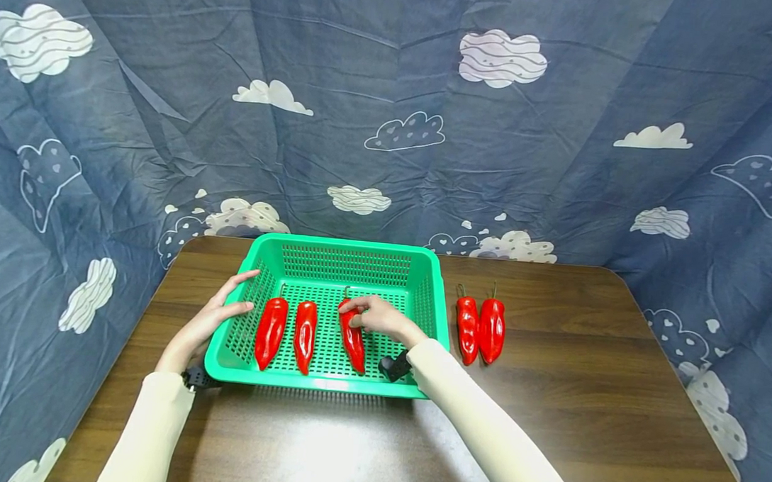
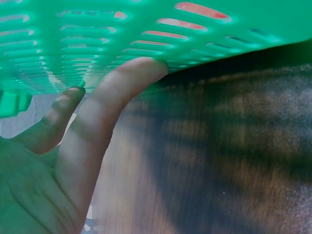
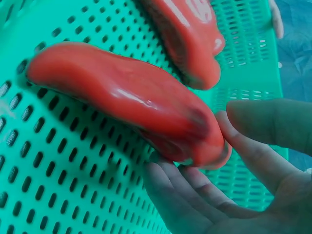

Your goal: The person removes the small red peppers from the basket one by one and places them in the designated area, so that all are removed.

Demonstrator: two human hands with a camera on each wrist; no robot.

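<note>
A green plastic basket with slotted walls stands on the table. Inside it, a long glossy red pepper lies under my right hand, whose fingers and thumb are curled about its stem end. The right wrist view shows that pepper along the perforated floor, with the fingertips at its top end. Two more red peppers, one far left and one beside it, lie lengthwise in the basket. My left hand rests against the left wall from outside, fingers extended; its thumb touches the slotted side.
Two red peppers, a left one and a right one, lie side by side on the wooden table, right of the basket. A blue cloud-patterned cloth hangs behind the table and along its sides.
</note>
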